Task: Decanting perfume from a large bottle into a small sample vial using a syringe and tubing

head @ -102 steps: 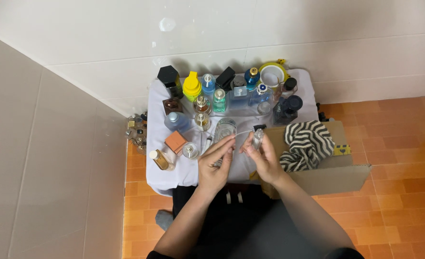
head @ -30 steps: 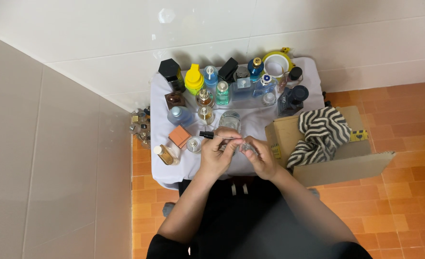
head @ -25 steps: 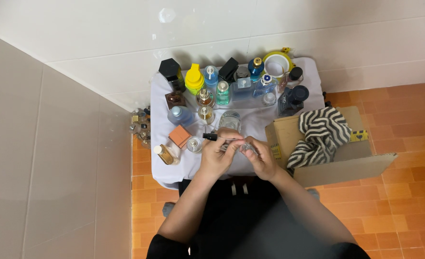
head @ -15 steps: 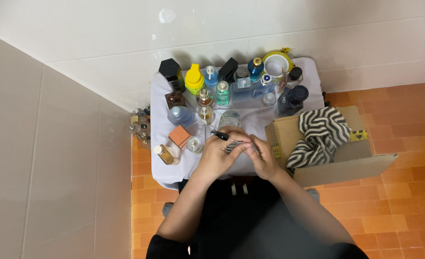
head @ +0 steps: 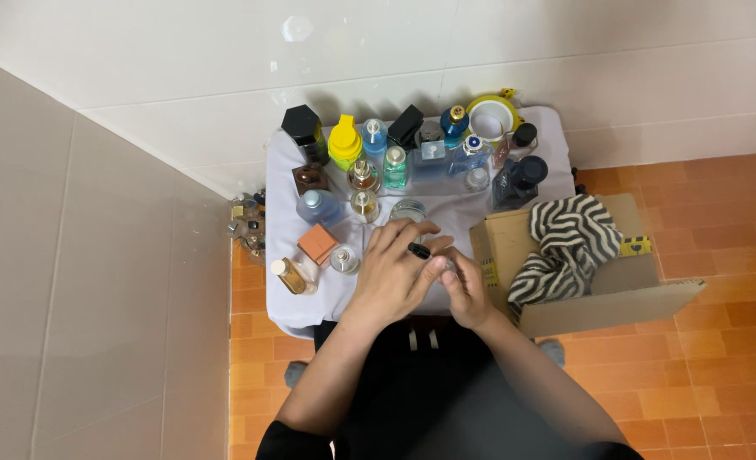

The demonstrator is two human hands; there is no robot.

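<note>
My left hand point(head: 395, 277) pinches a small black spray cap point(head: 418, 250) on a thin tube between thumb and fingers. My right hand point(head: 466, 290) grips a small clear glass bottle point(head: 450, 266), mostly hidden by both hands. The two hands meet above the near edge of a small table draped in white cloth point(head: 459, 217). A clear glass jar point(head: 407, 209) stands just beyond my left fingers.
Several perfume bottles crowd the table's back and left: a yellow-capped one point(head: 342, 142), a black-capped one point(head: 302, 129), blue ones point(head: 455, 123), an orange-capped one point(head: 317, 244). A tape roll point(head: 491, 115) sits at the back. A cardboard box point(head: 604, 296) with striped cloth point(head: 565, 247) stands right.
The black spray cap in my left hand has moved right, from beside the table's bottles to over the small bottle in my right hand. Both hands have closed together.
</note>
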